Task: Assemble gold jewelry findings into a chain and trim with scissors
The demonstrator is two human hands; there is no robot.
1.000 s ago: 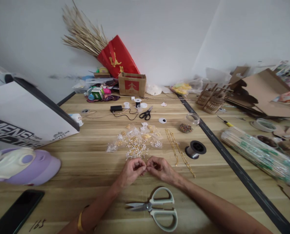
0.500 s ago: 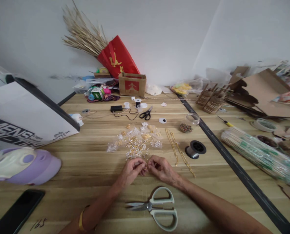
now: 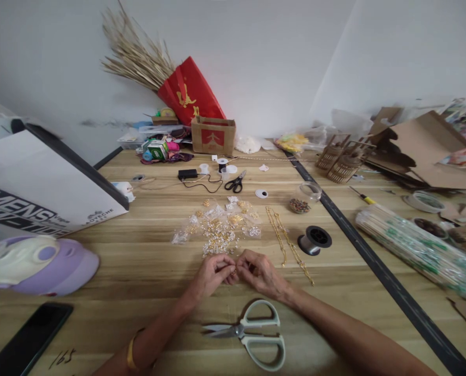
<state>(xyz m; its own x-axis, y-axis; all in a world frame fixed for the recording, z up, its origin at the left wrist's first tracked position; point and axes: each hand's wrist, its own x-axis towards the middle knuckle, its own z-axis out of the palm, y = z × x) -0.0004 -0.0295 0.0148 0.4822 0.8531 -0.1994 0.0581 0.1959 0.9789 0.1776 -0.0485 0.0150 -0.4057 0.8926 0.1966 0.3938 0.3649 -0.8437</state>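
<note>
My left hand [image 3: 215,274] and my right hand [image 3: 258,269] meet fingertip to fingertip above the wooden table. Both are closed in a pinch. Something tiny and reddish shows at the left fingertips, too small to name; whatever the right fingers pinch is hidden. Just beyond the hands lies a pile of clear and gold beads [image 3: 219,237] among small plastic bags. A gold chain [image 3: 282,235] is laid out to the right, beside a spool of clear line [image 3: 314,240]. White-handled scissors [image 3: 248,331] rest partly open on the near side, between my forearms.
A clear jar of mixed beads [image 3: 301,203] and black scissors [image 3: 236,181] sit farther back. On the left are a white box [image 3: 41,188], a purple-and-white object [image 3: 45,266] and a phone [image 3: 29,337]. Wrapped sticks [image 3: 413,245] and cardboard [image 3: 421,146] occupy the right.
The fingers of my left hand have shifted very slightly at the pinch. Both hands otherwise stay in the same place, and the things on the table have not moved.
</note>
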